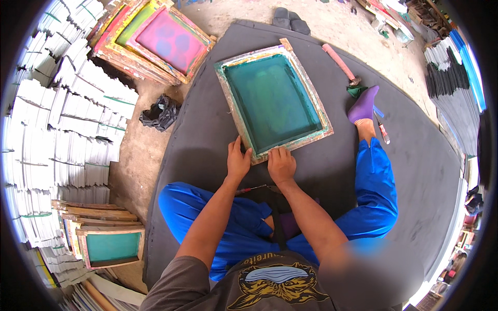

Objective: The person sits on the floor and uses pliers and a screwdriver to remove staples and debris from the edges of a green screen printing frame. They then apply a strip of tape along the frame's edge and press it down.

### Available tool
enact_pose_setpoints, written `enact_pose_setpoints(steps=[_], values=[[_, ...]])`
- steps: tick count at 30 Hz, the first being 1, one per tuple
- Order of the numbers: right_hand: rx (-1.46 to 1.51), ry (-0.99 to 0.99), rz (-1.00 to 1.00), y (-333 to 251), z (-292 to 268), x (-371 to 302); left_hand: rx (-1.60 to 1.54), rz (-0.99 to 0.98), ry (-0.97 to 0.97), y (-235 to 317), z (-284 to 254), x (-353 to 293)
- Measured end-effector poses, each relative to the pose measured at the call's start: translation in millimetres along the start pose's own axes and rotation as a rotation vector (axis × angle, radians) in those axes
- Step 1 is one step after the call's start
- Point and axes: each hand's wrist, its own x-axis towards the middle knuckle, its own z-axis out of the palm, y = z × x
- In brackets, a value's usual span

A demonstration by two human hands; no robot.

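A wooden screen-printing frame (236, 111) with dark green mesh lies tilted on the grey mat in front of me. Its wood is smeared with old paint. My left hand (239, 161) grips the near left corner, thumb on top and fingers along the outer side. On the near rail, a little to the right, my right hand (281, 166) is closed over the wood with its knuckles up; its fingertips are partly hidden. Between my forearms lies a thin screwdriver (251, 189) with a red handle, close to my legs.
A hammer (338, 63) with a pink handle and a red screwdriver (384, 133) lie near my purple-socked foot (363, 105). Stacked painted frames (171, 39) stand far left, more frames (111, 248) near left. Tall white bundles (78, 116) line the left; slippers (290, 20) sit beyond the mat.
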Motion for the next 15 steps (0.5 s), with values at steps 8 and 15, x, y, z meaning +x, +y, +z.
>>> enact_pose_setpoints(steps=[8, 15], values=[[-0.074, -0.045, -0.004, 0, 5, -1, 0.397, -0.299, 0.243, 49, 45, 6], [0.049, -0.249, 0.254, 19, -2, 4, 0.579, -0.191, 0.385, 31, 71, 6]])
